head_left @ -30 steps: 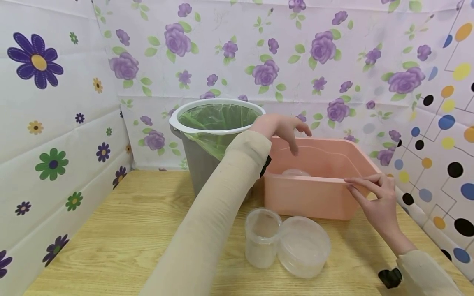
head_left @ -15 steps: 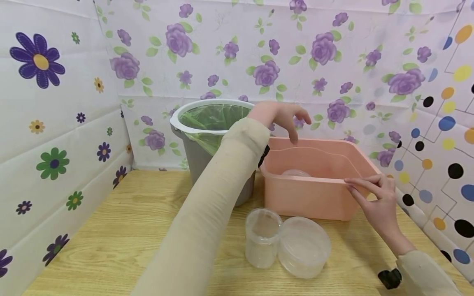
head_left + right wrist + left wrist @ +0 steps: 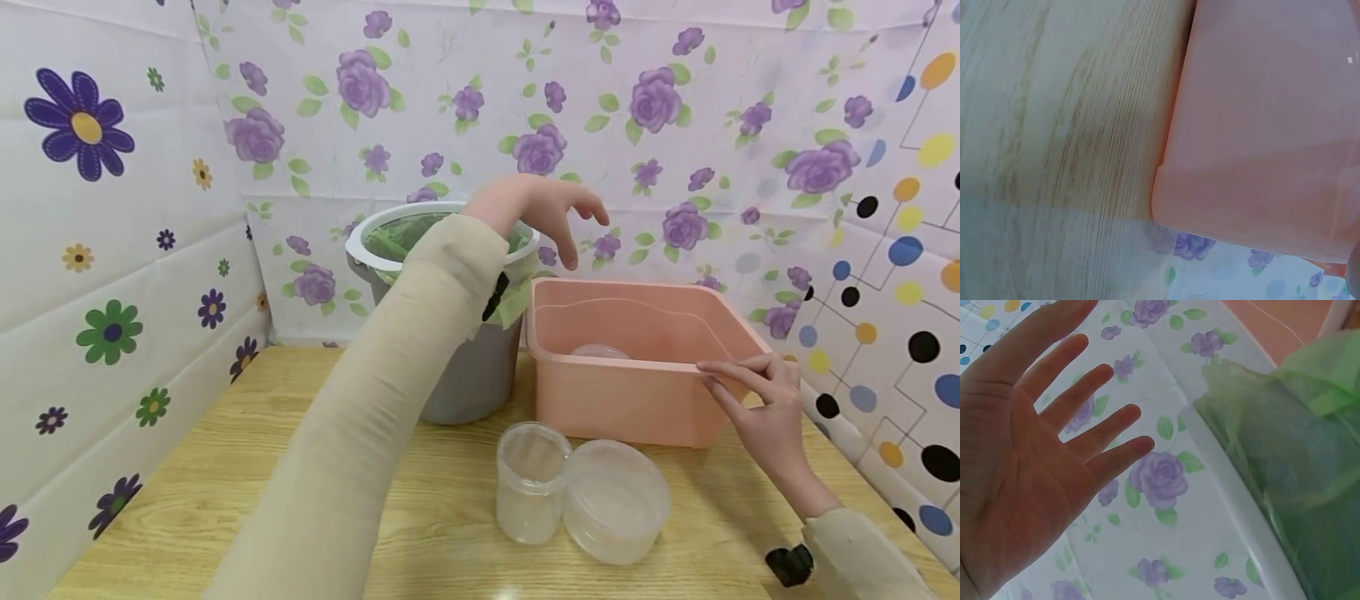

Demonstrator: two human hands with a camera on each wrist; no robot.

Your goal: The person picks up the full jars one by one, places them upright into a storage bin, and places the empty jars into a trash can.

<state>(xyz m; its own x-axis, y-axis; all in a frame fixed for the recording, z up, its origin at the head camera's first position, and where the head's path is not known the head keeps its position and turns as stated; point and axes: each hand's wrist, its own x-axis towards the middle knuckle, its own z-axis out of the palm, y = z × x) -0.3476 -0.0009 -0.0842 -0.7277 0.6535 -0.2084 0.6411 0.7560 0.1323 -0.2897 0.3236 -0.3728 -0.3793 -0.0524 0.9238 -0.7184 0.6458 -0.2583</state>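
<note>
My left hand point(image 3: 542, 208) hangs in the air with nothing in it, above and between the grey bin point(image 3: 468, 375) and the pink plastic tub point(image 3: 622, 408). In the left wrist view the palm of my left hand point(image 3: 1041, 462) shows, fingers spread and relaxed, near the bin's green liner bag point(image 3: 1297, 450). At the tub's front right corner my right hand point(image 3: 768, 417) pinches the rim, fingers on top and thumb against the outer wall. Inside the tub lies a clear round plastic item point(image 3: 598, 352), partly hidden by the front wall.
On the wooden table point(image 3: 262, 467) before the tub stand a tall clear plastic container point(image 3: 531, 492) and a wider, low, round one point(image 3: 615, 504), side by side. Flower-patterned sheets point(image 3: 465, 67) close off the back and left; a dotted sheet point(image 3: 885, 375) covers the right side.
My left hand has risen out from over the tub and moved left towards the bin. The right hand has kept its place on the tub's rim.
</note>
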